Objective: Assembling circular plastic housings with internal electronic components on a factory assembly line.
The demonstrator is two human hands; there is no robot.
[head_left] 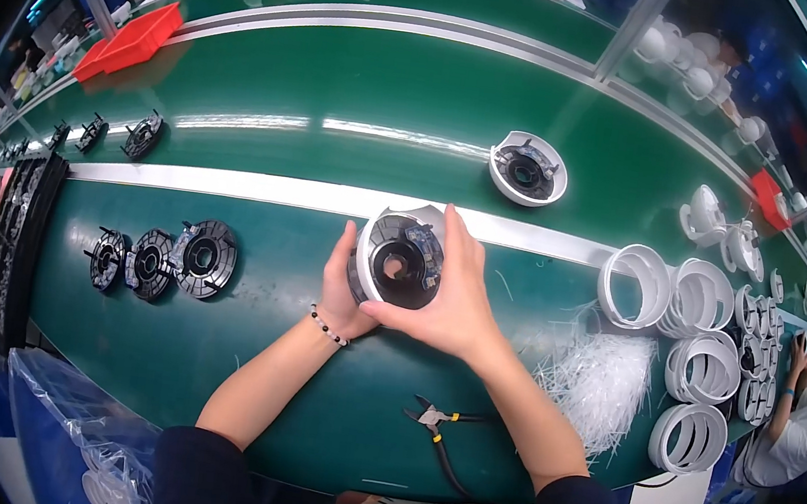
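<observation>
Between both my hands is a round white plastic housing (374, 238) with a black ring-shaped part and a small blue circuit board inside. My left hand (346, 290) wraps its left side, and a beaded bracelet circles that wrist. My right hand (458, 299) grips its right side, with the thumb along the lower edge. The housing is tilted so its open side faces me. Below my hands, a pair of cutting pliers (435, 427) lies on the green bench with its handles spread. A similar white housing (528, 170) with black insides sits beyond, on the green belt.
Several black round parts (204, 259) lie on the bench to the left, by a black rack (18, 245). At right are a heap of clear plastic strips (598, 387) and stacked white rings (690, 438). Red bins (132, 42) stand far left. Other people work on both sides.
</observation>
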